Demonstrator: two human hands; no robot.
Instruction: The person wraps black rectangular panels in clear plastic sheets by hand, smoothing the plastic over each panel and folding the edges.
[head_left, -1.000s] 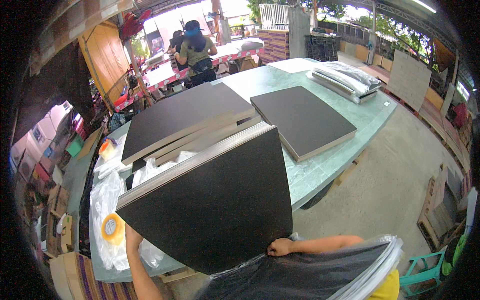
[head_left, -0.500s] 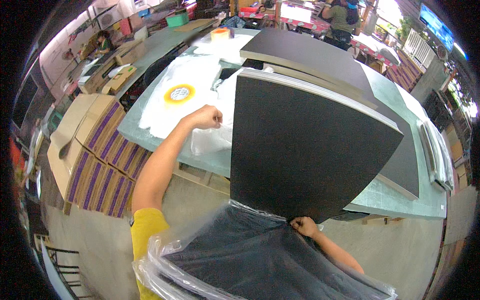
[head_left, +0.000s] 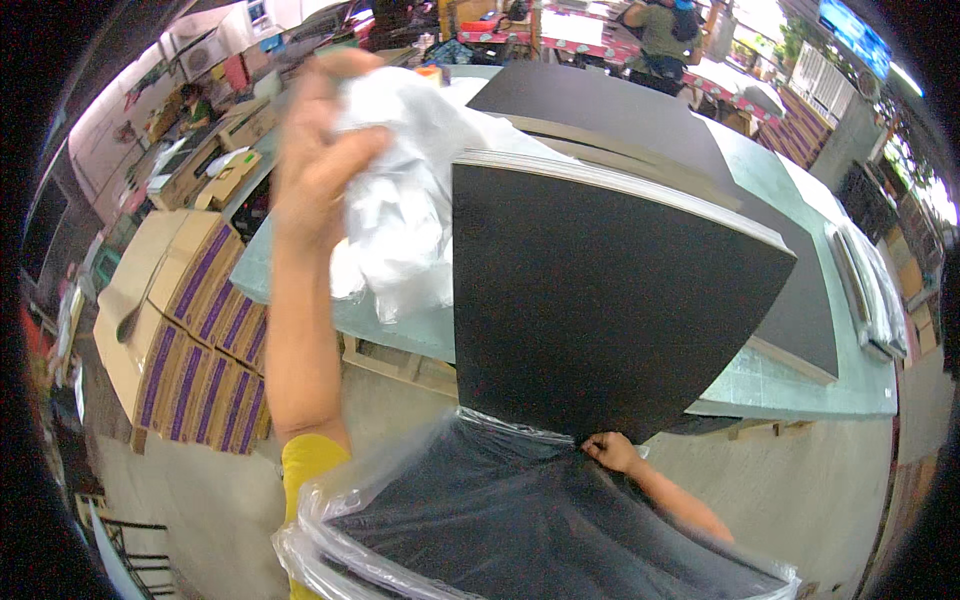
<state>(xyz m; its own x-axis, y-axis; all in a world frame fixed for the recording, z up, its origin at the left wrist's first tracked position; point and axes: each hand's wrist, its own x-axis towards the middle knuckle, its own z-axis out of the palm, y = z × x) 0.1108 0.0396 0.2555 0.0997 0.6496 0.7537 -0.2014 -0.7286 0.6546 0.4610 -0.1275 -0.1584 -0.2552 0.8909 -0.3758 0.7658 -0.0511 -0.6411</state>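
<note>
My left hand (head_left: 325, 150) is raised above the left part of the table and smeared by motion. Its thumb and fingers are around a bunched white plastic sheet (head_left: 400, 190), which hangs down over the table edge. A large stack of black boards (head_left: 610, 310) with a pale layered edge stands tilted in front of me. Clear plastic film (head_left: 470, 500) covers its lower part and spreads toward my body. Near the lower edge of the uncovered black face, my right hand (head_left: 608, 452) is closed in a pinch on the gathered edge of the film.
The green-topped table (head_left: 800, 385) carries more black boards (head_left: 610, 100) and a wrapped bundle (head_left: 865, 290) on the right. Stacked cardboard (head_left: 200, 340) stands on the floor at left. Another person (head_left: 665, 40) is at the far tables.
My left hand has swung up and to the left, lifting the white plastic sheet off the table. The orange tape roll is now hidden. My right hand has stayed on the film.
</note>
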